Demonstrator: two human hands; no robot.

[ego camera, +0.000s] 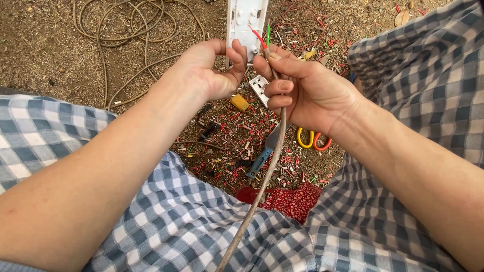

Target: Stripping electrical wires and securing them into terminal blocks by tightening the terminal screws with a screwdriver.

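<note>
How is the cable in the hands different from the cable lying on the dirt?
The grey cable is held in the right hand and runs fairly straight; the brownish cable lies untouched on the ground in loose loops. The grey cable's end shows bare red and green wires; no end like that shows on the brownish cable. Both are long, thin and dull-coloured.

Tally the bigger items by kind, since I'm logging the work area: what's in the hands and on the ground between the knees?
White socket strip: 1
White socket plate: 1
Grey cable: 1
Blue-handled tool: 1
Scissors: 1
Yellow piece: 1
Cord coil: 1
Total: 7
</note>
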